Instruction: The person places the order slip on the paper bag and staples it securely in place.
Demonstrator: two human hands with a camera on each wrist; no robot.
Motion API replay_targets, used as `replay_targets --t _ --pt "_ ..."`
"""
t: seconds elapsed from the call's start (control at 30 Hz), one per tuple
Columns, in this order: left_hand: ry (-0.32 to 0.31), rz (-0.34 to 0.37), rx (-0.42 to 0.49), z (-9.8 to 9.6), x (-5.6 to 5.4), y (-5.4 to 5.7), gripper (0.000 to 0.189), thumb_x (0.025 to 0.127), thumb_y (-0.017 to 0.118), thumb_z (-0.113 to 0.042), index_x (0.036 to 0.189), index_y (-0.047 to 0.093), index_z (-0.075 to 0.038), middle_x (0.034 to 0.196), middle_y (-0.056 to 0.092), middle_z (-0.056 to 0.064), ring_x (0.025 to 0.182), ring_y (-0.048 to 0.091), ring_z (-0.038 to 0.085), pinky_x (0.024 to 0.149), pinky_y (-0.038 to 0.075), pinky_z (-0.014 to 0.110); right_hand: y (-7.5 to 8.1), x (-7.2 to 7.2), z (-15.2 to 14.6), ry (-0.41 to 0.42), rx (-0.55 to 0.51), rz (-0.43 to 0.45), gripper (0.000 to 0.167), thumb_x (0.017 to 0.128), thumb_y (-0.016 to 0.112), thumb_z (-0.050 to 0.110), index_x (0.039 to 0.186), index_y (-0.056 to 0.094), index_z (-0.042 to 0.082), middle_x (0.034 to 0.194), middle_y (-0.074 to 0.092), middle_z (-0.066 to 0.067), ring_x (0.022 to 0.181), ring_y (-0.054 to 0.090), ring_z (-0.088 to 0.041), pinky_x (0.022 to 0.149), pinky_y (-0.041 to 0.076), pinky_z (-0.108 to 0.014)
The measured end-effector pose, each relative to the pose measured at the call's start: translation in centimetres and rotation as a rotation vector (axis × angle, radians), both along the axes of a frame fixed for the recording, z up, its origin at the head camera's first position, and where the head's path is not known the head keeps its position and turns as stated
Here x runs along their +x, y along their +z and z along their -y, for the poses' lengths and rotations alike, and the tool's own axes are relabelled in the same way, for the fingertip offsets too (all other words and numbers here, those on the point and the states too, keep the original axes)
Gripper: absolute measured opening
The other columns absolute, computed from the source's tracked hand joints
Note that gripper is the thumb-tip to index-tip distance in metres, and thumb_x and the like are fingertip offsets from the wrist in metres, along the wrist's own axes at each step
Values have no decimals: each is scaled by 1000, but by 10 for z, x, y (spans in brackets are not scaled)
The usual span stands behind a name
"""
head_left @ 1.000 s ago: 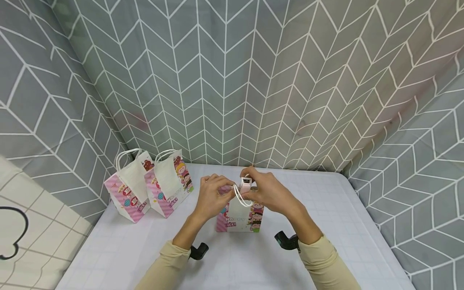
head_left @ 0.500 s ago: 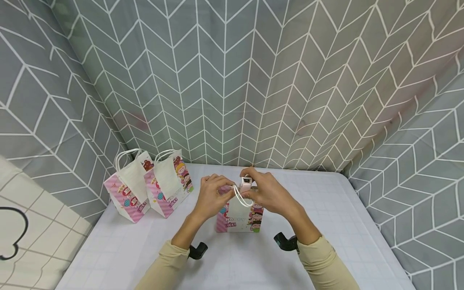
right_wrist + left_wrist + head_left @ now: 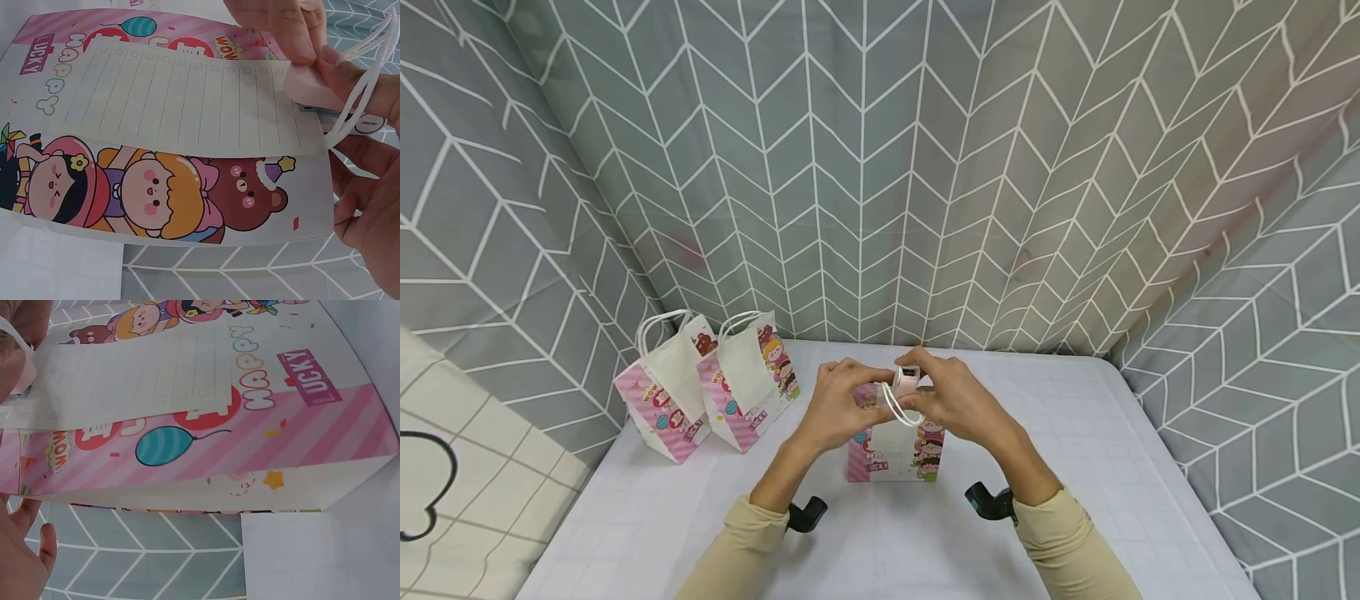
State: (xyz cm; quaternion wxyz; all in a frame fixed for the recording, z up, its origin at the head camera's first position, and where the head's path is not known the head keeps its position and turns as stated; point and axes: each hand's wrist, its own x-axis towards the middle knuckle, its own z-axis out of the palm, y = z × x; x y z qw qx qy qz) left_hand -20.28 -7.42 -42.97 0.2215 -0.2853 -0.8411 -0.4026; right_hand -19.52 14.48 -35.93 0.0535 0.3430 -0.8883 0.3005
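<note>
A pink and white paper gift bag (image 3: pixel 880 468) stands on the table, cartoon print towards me. A lined paper slip (image 3: pixel 187 103) lies against its front near the top. My right hand (image 3: pixel 958 402) holds a small pink stapler (image 3: pixel 307 84) at the bag's top edge, thumb in front and fingers behind. My left hand (image 3: pixel 838 406) reaches in from the left; its thumb presses the stapler's pink part, and other fingers lie behind the bag in the left wrist view. White cord handles (image 3: pixel 361 94) loop over the right hand beside the stapler.
Two matching gift bags (image 3: pixel 658 396) with upright handles stand at the back left of the white table (image 3: pixel 1060 450). A patterned grey curtain (image 3: pixel 880 167) hangs behind and at both sides. Black wrist cameras (image 3: pixel 807 515) stick out below the forearms.
My left hand's index finger and thumb have spread from a close pinch at the bag's top and come up to the stapler. The right hand and bag barely move.
</note>
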Motion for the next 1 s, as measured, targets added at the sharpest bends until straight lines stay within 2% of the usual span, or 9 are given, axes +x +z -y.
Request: replay_targets --t 0.2,0.37,0.6,0.73,1.0 --pt "8 11 -5 -3 1 3 46 70 92 -35 110 76 -18 98 72 -8 90 55 9 98 31 47 -3 0 -2 -15 -32 32 48 88 77 25 131 58 17 118 72 -6 105 71 -22 81 58 -39" --pt "16 35 -13 -4 1 4 45 69 92 -36 107 74 -19 94 67 -10 86 49 8 99 30 47 -4 0 -3 -18 -43 69 49 89 76 25 134 57 18 118 70 -6 105 70 -23 80 58 -38" --pt "9 57 10 -5 2 5 43 70 91 -36 106 75 -20 93 69 -11 84 47 8 99 30 47 -1 1 -5 -23 -41 89 49 90 77 28 134 56 21 120 68 1 113 64 -21 86 55 -43" --pt "5 51 17 -5 2 5 41 70 91 -36 105 75 -22 92 68 -13 84 46 7 98 29 46 -1 0 -8 11 -50 78 45 92 76 27 132 57 22 124 65 6 115 63 -20 90 54 -43" --pt "9 49 14 -5 3 5 42 68 92 -35 104 74 -22 92 67 -14 82 44 6 97 29 45 -4 0 -10 51 -48 106 48 93 71 21 137 51 23 112 70 1 107 67 -18 73 55 -30"
